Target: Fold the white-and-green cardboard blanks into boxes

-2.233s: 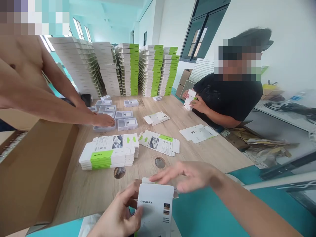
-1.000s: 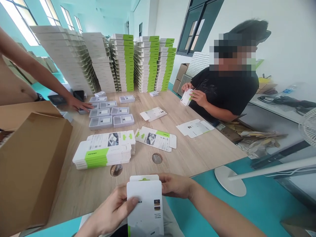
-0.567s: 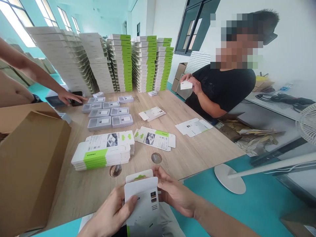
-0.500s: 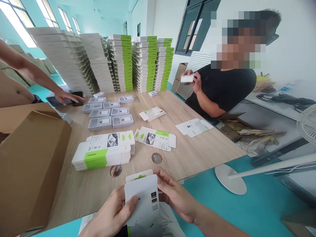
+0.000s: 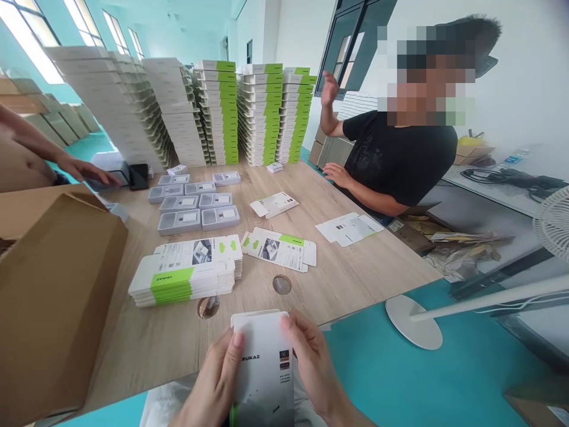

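Note:
Between my two hands stands a white printed carton (image 5: 263,379) with a green corner, held close to me at the table's front edge. My left hand (image 5: 216,373) grips its left side, thumb on the front face. At the upper right edge, my right hand (image 5: 313,362) grips it with the thumb near the top. Fingers behind the carton are hidden. Just beyond lies a stack of flat white-and-green cartons (image 5: 184,273). Another flat carton (image 5: 281,248) lies to the right of that stack.
Several plastic trays (image 5: 180,221) with small white items sit mid-table. Tall stacks of boxes (image 5: 217,112) line the back. A brown cardboard box (image 5: 57,302) stands at left. A co-worker in black (image 5: 395,154) sits at right; another person's hand (image 5: 89,170) rests near a phone (image 5: 138,177).
My right hand has moved up the carton's right edge, and the carton's top flaps now sit closer together. The co-worker has let go of a white box and raised one hand.

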Action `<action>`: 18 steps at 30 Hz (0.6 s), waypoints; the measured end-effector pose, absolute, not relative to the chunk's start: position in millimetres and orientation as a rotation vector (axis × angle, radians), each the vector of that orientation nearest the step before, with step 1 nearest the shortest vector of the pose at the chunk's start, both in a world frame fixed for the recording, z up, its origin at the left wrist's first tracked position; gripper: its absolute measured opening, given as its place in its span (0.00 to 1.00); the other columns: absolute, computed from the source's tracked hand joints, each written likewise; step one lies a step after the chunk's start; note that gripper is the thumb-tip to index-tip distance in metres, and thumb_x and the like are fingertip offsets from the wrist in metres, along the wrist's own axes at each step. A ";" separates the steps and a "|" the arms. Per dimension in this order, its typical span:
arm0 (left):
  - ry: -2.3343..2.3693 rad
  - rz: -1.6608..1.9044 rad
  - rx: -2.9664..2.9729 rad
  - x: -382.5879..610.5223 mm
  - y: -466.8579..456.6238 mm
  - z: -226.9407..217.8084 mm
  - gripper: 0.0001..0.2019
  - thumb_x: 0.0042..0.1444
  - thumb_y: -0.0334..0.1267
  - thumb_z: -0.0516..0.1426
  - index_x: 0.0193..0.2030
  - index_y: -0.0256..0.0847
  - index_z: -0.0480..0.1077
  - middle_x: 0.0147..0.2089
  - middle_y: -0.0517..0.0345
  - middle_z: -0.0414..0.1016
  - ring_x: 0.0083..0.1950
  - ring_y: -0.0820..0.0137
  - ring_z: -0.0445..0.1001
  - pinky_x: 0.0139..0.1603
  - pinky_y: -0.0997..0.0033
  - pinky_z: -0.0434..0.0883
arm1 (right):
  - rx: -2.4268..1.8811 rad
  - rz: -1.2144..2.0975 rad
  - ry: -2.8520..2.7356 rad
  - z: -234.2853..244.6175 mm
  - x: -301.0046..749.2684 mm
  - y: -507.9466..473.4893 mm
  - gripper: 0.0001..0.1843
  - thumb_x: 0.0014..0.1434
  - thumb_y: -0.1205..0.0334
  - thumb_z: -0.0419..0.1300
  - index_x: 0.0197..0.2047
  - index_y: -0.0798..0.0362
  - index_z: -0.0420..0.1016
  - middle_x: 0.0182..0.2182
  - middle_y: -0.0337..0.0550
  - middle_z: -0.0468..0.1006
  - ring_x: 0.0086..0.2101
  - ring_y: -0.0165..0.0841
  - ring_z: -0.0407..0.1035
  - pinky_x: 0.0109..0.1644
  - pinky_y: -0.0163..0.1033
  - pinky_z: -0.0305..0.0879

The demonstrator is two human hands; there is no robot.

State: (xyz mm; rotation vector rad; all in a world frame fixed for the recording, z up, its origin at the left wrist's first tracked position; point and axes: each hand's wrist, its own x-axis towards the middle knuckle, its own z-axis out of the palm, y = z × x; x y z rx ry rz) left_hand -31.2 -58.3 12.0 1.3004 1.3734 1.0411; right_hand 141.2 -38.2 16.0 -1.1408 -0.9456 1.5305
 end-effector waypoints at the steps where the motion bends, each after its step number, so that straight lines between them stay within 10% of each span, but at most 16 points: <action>1: 1.353 1.036 1.314 -28.1 -57.3 11.5 0.34 0.67 0.69 0.48 0.46 0.42 0.82 0.49 0.45 0.85 0.52 0.53 0.81 0.53 0.60 0.80 | -1.144 1.556 -0.869 17.4 137.9 -37.4 0.31 0.61 0.35 0.66 0.25 0.47 0.56 0.22 0.33 0.58 0.25 0.30 0.52 0.29 0.37 0.54; 8: 1.531 1.091 1.328 -23.9 -52.0 -4.6 0.28 0.72 0.61 0.49 0.64 0.42 0.65 0.54 0.45 0.81 0.47 0.58 0.82 0.47 0.59 0.78 | -1.160 1.621 -0.650 16.9 121.1 -34.5 0.29 0.58 0.34 0.68 0.27 0.45 0.59 0.22 0.34 0.65 0.24 0.34 0.60 0.28 0.39 0.61; 14: 1.527 1.113 1.443 -26.7 -48.2 -3.4 0.22 0.72 0.57 0.52 0.57 0.44 0.74 0.52 0.48 0.82 0.40 0.61 0.78 0.46 0.59 0.77 | -1.244 1.472 -0.763 7.7 124.1 -36.7 0.27 0.61 0.32 0.65 0.50 0.43 0.70 0.28 0.35 0.72 0.27 0.36 0.67 0.30 0.38 0.67; 18: 1.512 1.198 1.514 -28.4 -46.7 -5.0 0.20 0.70 0.56 0.55 0.54 0.45 0.79 0.53 0.47 0.81 0.46 0.59 0.79 0.44 0.63 0.77 | -1.286 1.327 -0.944 -1.4 123.9 -40.3 0.23 0.65 0.35 0.63 0.47 0.46 0.75 0.34 0.40 0.77 0.32 0.37 0.70 0.37 0.39 0.71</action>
